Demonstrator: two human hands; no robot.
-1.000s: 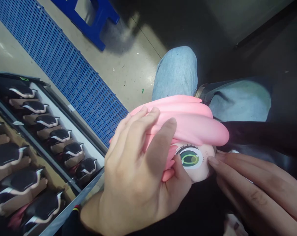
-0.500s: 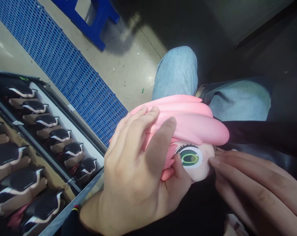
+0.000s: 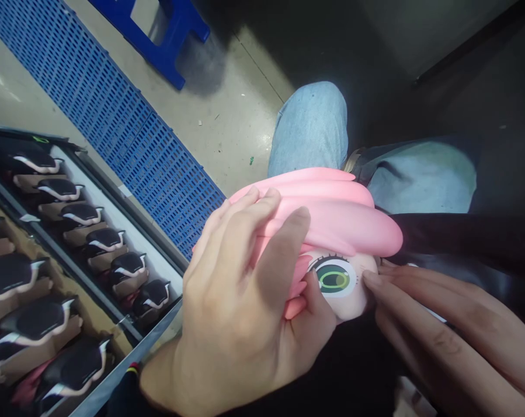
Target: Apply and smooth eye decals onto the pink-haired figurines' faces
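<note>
A figure head [image 3: 349,302] with pink hair [image 3: 332,223] and a large green eye [image 3: 334,279] lies on its side in front of me. My left hand [image 3: 240,289] wraps over the hair, its thumb by the edge of the eye. My right hand [image 3: 445,324] has its fingers pressed together, fingertips on the cheek beside the eye. A thin white sliver [image 3: 434,314] shows between those fingers; what it belongs to is hidden. The underside of the head is out of sight.
At the left, a partitioned box [image 3: 132,330] holds several black figure parts [image 3: 34,318] between cardboard dividers. A blue slatted mat [image 3: 127,110] crosses the floor, with a blue plastic stool [image 3: 171,52] beyond it. My knees in jeans [image 3: 310,127] are just past the head.
My right fingertips have slid slightly left across the cheek, closer to the eye, covering some of the cheek marks. The white sliver between the fingers now shows. My left hand keeps its hold.
</note>
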